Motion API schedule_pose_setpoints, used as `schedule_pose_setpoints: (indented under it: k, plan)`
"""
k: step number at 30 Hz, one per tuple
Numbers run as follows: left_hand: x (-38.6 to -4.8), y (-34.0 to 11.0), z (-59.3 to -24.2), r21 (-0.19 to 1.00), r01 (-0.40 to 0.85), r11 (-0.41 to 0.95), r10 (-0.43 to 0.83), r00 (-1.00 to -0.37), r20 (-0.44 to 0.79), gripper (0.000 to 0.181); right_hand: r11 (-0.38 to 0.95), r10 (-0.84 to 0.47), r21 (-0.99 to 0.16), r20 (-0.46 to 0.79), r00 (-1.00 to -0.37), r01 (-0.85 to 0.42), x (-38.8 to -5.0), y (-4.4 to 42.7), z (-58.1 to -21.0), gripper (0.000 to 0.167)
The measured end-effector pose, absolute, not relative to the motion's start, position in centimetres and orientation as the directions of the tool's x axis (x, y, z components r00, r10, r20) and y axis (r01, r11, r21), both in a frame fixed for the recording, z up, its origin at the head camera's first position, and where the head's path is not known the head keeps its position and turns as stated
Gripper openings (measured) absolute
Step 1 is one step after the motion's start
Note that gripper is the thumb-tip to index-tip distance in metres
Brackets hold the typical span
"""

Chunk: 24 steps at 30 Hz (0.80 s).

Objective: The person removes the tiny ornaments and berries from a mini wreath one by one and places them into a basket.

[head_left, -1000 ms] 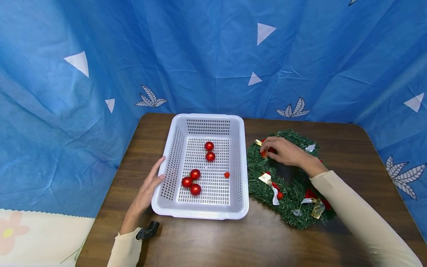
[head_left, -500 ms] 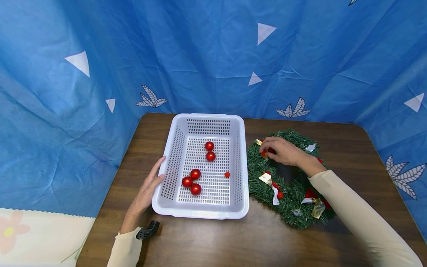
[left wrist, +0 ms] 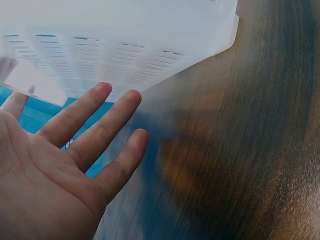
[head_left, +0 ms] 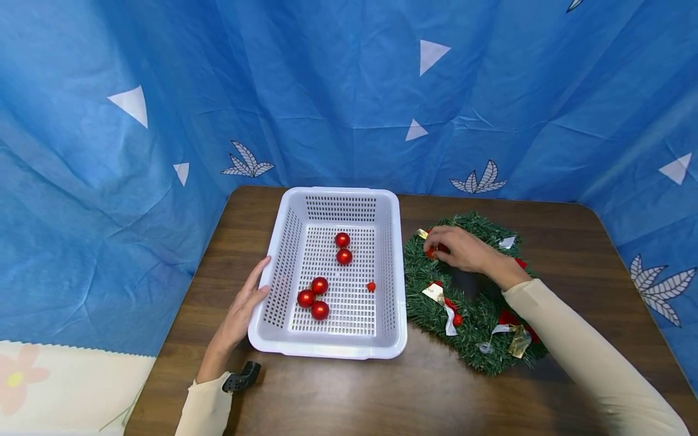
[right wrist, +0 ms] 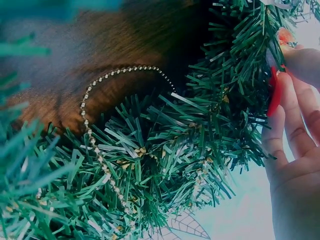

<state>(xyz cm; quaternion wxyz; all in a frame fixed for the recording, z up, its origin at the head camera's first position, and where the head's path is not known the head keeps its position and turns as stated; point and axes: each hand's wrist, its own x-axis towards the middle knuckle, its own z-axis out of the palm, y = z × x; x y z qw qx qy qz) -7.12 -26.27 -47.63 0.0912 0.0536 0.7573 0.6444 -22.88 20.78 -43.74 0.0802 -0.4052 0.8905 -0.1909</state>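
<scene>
A white perforated basket [head_left: 327, 351] holds several shiny red balls [head_left: 320, 310] and one small red piece [head_left: 371, 286]. Against its left side rests my left hand [head_left: 238, 312], fingers spread and nearly straight, as the left wrist view also shows of the hand [left wrist: 75, 160]. A green wreath [head_left: 485, 351] with ribbons and red ornaments lies to the basket's right. At its upper left part my right hand [head_left: 460, 248] pinches a red ornament [head_left: 431, 251]. In the right wrist view, the curled fingers of my right hand [right wrist: 300, 125] hold red material [right wrist: 274, 94] at the wreath's edge.
The brown wooden table [head_left: 349, 399] has a blue patterned curtain [head_left: 349, 91] behind it and at both sides. A pale flowered cloth [head_left: 65, 381] is at the lower left. A string of beads [right wrist: 86, 112] loops off the wreath in the right wrist view.
My right hand has shifted very slightly left at the wreath, its fingers still on the red ornament. My left hand and the basket look unmoved.
</scene>
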Motion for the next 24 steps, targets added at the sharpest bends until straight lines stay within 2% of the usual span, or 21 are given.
schedule_pose_setpoints:
  k: [24]
  plan:
    - [-7.04,-26.32,-47.69,0.987,-0.04,0.157,0.191,-0.979,-0.07,0.057,0.58,-0.756,-0.431,0.03,-0.653,-0.691,-22.8,21.0,-43.27,0.014]
